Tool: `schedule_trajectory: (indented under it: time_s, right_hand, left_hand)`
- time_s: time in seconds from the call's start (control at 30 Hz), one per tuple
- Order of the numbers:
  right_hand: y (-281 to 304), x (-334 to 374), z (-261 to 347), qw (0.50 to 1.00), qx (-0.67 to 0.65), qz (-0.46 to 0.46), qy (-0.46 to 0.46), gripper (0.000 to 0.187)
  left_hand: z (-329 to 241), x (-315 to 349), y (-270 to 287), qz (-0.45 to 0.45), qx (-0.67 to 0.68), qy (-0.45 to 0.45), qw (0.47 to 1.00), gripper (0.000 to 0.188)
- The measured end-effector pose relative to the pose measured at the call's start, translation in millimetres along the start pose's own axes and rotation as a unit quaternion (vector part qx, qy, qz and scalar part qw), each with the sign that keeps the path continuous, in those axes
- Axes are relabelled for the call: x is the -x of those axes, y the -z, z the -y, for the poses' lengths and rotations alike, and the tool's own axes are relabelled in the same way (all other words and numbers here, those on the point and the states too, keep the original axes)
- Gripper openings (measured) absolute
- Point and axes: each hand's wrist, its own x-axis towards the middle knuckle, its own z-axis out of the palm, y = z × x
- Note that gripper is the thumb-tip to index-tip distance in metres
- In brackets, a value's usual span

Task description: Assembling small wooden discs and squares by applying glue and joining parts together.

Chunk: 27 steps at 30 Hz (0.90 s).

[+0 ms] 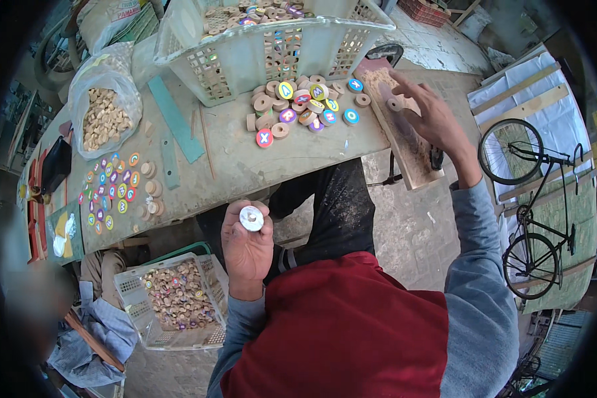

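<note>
My left hand (248, 247) is raised in front of the table's near edge, its fingers and thumb closed round a small round disc (251, 218) with a shiny whitish face and a darker spot in its middle. Over at the right, my right hand (434, 114) hovers above a sawdust-covered wooden board (416, 159), fingers apart. A small wooden disc with a centre hole (394, 105) shows between its thumb and forefinger, seemingly not gripped. Left of the board lies a heap of wooden discs (280, 130), many with coloured letter faces (287, 115).
A pale plastic crate (245, 65) of discs stands behind the heap. On the table's left are a bag of wooden pieces (103, 123), spread round letter stickers (116, 177) and a green strip (176, 119). Below sits another crate (129, 292); a person (96, 331) is beside it. A bicycle (534, 205) stands right.
</note>
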Motion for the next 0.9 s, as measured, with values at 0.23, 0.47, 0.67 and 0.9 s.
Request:
schedule_trajectory:
  time_s: [0.23, 0.47, 0.67, 0.9]
  right_hand:
    - [-12, -10, -14, 0.997, -0.009, 0.072, -0.04, 0.077]
    - [-5, -9, -12, 0.994, -0.093, 0.047, -0.028, 0.082]
    - [-17, 6, 50, 0.645, -0.764, -0.014, 0.002, 0.096]
    - [-61, 10, 122, 0.572, -0.82, 0.027, 0.025, 0.101]
  left_hand:
    - [1, 3, 0, 0.009, 0.005, 0.01, 1.0, 0.042]
    - [2, 2, -2, 0.001, 0.001, 0.002, 1.0, 0.041]
    - [2, 1, -9, 0.012, -0.013, 0.01, 1.0, 0.041]
    - [2, -2, -21, 0.037, 0.031, 0.059, 0.997, 0.044]
